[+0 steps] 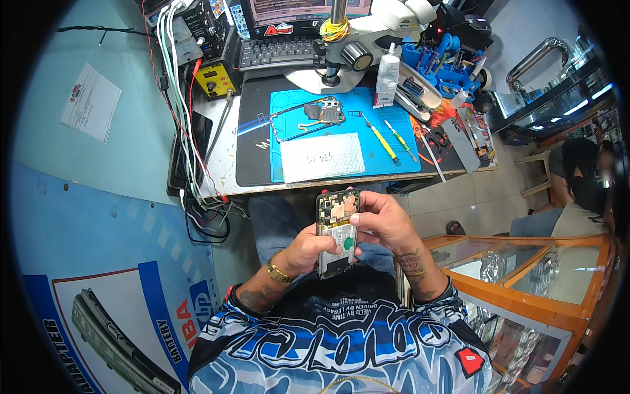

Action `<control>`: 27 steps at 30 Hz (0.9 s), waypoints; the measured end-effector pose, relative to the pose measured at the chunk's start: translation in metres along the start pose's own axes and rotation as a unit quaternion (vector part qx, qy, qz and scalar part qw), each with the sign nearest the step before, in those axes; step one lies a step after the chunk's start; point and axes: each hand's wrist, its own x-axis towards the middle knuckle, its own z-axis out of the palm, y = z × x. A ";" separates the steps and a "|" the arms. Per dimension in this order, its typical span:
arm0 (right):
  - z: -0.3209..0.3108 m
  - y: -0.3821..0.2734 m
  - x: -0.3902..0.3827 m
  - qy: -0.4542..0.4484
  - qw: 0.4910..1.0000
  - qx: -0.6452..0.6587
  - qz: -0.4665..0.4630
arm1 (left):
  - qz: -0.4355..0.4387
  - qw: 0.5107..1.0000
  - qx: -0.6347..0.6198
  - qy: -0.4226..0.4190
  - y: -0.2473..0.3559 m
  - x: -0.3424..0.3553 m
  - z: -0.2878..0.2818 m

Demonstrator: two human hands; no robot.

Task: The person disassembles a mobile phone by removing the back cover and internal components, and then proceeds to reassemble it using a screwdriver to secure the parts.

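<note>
The opened phone [338, 231] is held off the near edge of the blue mat [375, 164], left hand [305, 251] gripping its lower part, right hand [388, 222] pinching its upper edge. I see bubble wrap [321, 165] on the mat, a microscope [357, 56] behind it.

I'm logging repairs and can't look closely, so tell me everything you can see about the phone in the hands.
The phone is slim with a dark frame, its back cover off and insides exposed. The far end shows small components, round camera-like parts and a copper-coloured patch; below sits a silvery block, likely the battery, bearing a green mark, then a black section. It is held lengthwise above the lap, gripped by the left hand and right hand.
</note>
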 end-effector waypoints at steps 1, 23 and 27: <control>-0.001 0.003 0.000 -0.001 1.000 0.007 -0.002 | -0.004 1.000 0.004 0.009 -0.001 -0.001 -0.001; 0.035 0.017 -0.007 0.051 0.887 -0.428 -0.167 | 0.233 0.948 0.136 0.171 0.007 0.010 0.004; 0.009 0.042 0.006 0.095 0.953 -0.261 -0.122 | 0.232 0.950 0.080 0.194 0.027 -0.008 -0.004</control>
